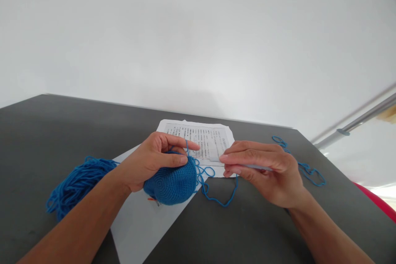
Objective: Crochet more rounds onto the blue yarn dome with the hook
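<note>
My left hand (154,159) is closed on a round, cup-like blue crochet piece (173,185), pinching its upper edge between thumb and fingers. A strand of blue yarn runs up from that edge to the outstretched index finger. To the right, my right hand (262,163) grips a slim, pale grey crochet hook (258,167). The hook's tip points left toward the piece, apart from it, and is too blurred to make out. Loose loops of blue yarn (227,204) hang between the piece and my right hand.
A hank of blue yarn (77,185) lies left of my left forearm. Behind my hands is a printed sheet (202,132), and a white paper (139,231) lies below the piece. More yarn loops (312,175) rest at right on the dark table (247,231). A white wall (185,41) stands behind.
</note>
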Demonstrator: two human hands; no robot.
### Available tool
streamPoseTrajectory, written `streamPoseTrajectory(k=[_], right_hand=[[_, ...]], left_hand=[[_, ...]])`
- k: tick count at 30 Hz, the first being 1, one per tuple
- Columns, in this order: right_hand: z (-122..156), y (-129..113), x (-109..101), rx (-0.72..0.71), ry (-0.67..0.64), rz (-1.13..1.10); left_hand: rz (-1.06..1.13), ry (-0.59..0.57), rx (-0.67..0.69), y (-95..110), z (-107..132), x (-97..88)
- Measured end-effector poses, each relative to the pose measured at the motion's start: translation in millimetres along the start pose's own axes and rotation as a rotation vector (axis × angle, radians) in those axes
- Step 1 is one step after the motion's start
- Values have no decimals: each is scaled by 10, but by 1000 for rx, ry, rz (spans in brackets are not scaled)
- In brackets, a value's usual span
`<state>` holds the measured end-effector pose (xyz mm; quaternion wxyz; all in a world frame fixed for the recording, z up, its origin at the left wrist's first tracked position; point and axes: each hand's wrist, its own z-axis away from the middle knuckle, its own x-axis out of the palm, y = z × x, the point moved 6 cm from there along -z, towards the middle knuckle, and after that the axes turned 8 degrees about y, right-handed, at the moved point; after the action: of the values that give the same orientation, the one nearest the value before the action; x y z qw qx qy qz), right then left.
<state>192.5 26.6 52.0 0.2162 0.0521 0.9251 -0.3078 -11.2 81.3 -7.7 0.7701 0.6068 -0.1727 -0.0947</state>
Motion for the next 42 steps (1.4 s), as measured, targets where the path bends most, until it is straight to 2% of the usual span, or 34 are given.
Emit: streamPoseTrajectory(k=[8, 11, 18, 23, 27, 31, 42], right_hand=[[-22, 5, -9, 29, -1, -87], [3, 49, -7, 102, 26, -164], [155, 399, 92, 613, 206, -612], [185, 537, 246, 815, 385, -844], [208, 552, 414, 838, 473, -955], [233, 507, 553, 808, 420, -951], [242, 498, 480, 830, 582, -738]], left_hand=[[-6, -43, -1, -13, -3, 5], [-10, -41, -1, -21, 6, 2], [4, -20, 32, -9, 26, 10], [19, 104, 71, 4, 5, 9], [22, 203, 155, 12, -14, 66], [-63, 239, 187, -11, -9, 157], [28, 296, 192, -76, 25, 206]])
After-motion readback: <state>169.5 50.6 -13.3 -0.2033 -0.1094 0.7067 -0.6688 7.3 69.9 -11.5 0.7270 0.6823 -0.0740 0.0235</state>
